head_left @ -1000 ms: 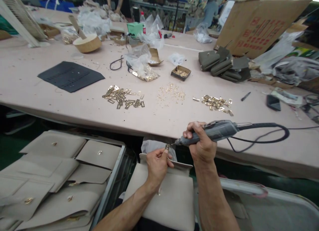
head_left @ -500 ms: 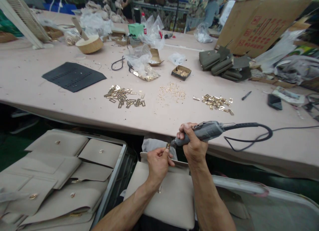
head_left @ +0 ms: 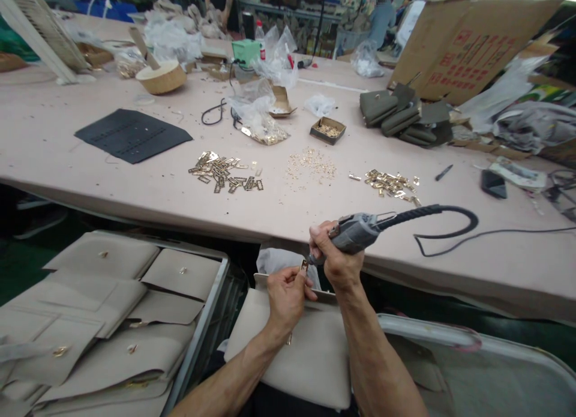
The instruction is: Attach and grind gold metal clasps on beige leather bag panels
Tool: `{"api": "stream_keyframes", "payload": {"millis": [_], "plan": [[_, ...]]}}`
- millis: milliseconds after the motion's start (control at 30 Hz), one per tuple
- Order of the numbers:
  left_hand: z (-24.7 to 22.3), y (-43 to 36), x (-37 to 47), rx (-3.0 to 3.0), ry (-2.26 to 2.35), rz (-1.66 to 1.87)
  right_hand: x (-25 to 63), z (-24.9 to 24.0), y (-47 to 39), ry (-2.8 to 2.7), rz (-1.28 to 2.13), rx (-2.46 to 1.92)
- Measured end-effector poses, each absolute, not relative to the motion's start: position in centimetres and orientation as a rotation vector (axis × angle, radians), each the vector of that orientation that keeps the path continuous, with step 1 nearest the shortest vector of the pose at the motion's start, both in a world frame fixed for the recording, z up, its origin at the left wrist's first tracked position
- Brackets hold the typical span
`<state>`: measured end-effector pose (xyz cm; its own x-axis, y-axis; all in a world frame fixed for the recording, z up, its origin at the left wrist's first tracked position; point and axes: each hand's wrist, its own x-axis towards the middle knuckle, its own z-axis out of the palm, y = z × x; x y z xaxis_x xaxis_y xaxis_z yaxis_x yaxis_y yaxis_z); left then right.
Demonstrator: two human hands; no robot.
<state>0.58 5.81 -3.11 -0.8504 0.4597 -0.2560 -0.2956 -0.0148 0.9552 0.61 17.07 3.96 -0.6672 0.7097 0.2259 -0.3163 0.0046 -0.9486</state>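
Table edge (head_left: 405,270) near | right hand (head_left: 338,262): screwdriver (head_left: 355,233) | left hand (head_left: 287,295): plate (head_left: 304,265) at flap edge (head_left: 263,281)

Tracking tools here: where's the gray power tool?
The gray tool is right of centre in the head view, in the right hand, nose near the metal piece in the left hand.

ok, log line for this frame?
left hand: pinching plate at flap | right hand: gripping tool, aimed at plate | bag: below hands | table: metal parts in piles

One camera, on the person's head, is looking forward and down, from close above the flat beige leather-like bag (head_left: 310,363) across the long pale-pink table (head_left: 270,215).
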Motion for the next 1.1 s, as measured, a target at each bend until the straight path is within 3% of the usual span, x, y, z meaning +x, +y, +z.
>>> {"api": "stream_keyframes", "payload": {"millis": [300,567,900,1100], "plan": [[-4.2,5.1,0.5,0.249,1.749,1.912,0.5,3.4,16.8,-1.563,1.849,-0.429],[-4.6,5.5,0.4,0.273,1.825,1.861,2.4,7.2,19.1,-1.312,1.976,-0.111],[-5.0,6.0,1.0,0.522,2.304,1.585,3.5,7.1,21.4,-1.079,1.930,-0.318],[-5.3,6.1,0.9,0.543,2.312,1.605,2.2,6.6,21.7,-0.962,2.005,-0.415]]}}
